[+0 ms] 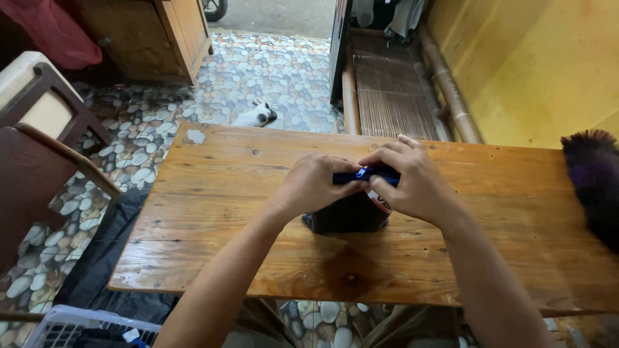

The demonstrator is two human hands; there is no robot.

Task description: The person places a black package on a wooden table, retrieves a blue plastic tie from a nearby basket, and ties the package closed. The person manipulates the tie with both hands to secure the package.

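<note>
At the far left a dark wooden chair (39,161) stands on the pebble-patterned floor (271,71), and a white plastic basket (77,328) shows at the near left corner, below the table edge. The wooden table (213,212) runs across the middle of the room.

The person's left hand (313,183) sits just left of the table's centre, fingers curled and pinched on the left end of a blue strip that forms the top edge of a dark pouch (348,216). The pouch stands upright on the table between the two wrists, its base on the wood and its mouth upward. The right hand (409,180) grips the other end of that same blue top edge (364,174), so both hands are close together and clamped on it, fingertips nearly meeting.

It looks like the stage of working the pouch's top, pressing or folding the blue band; whether it is being opened or closed I cannot tell. A next move would call for an even pinch along the band while the base stays planted.

The band's long axis runs left to right across the table; the pouch itself points up.

At the far right a dark feather duster (596,187) lies by the yellow wall (529,64).
</note>
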